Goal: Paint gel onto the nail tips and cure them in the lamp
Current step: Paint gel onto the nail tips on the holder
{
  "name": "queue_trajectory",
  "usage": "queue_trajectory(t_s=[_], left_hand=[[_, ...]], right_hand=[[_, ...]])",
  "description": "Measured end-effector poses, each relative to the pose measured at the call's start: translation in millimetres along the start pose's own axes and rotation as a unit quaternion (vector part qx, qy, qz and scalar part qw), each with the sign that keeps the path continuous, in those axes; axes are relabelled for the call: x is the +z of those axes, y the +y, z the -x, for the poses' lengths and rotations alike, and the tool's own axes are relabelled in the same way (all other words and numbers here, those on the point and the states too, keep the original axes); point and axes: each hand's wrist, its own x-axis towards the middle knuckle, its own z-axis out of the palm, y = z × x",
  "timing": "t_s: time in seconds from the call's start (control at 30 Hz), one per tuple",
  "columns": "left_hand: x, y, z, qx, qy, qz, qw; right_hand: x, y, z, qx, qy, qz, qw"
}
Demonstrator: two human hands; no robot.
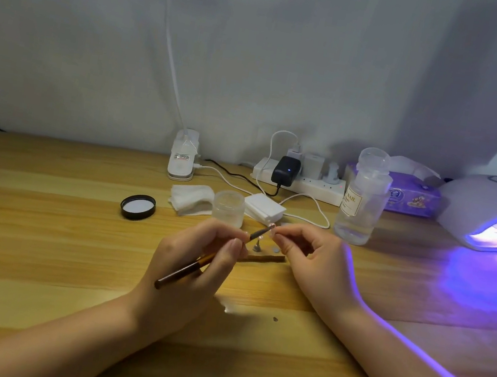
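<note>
The wooden bench (38, 219) fills the lower part of the view, and the lit curing lamp (486, 211) sits at its far right edge, glowing violet from its open mouth and throwing that colour across the wood in front of it. Left of the lamp, against the grey wall, lies a purple tissue pack (410, 195), and just in front of that pack stands a clear bottle (359, 203) with a pale label. Further left of the lamp a white power strip (300, 184) carries a black adapter (286, 170) and several white plugs, with the white clamp base of a desk light (182, 157) beyond it. Well to the lamp's left, nearer the person, are a frosted jar (228, 206) with no lid, a stack of white pads (191, 198) touching its left side, a white block (263, 210) on its right, and a black lid (138, 206) lying upside down further left. The left hand (191, 264) has its fingers curled round a brown-handled brush (194, 266), gripping it like a pen with the bristle end pointing up and right. The right hand (317, 262) pinches a small pinkish nail tip (271, 227) between thumb and forefinger, raised above the bench well left of the lamp, and the brush end meets it. Beneath the hands lie a brown stick (261, 259) and a small metal stand (257, 248).
</note>
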Motion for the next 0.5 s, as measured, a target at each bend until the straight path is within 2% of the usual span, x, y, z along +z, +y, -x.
queue_trajectory(t_s=[0.3, 0.5], left_hand=[[0.0, 0.1, -0.6, 0.005, -0.015, -0.009, 1.000], [1.0, -1.7, 0.9, -0.010, 0.010, -0.006, 1.000]], right_hand=[[0.0, 0.9, -0.6, 0.002, -0.002, 0.014, 1.000], [0.3, 1.5, -0.6, 0.013, 0.006, -0.004, 1.000]])
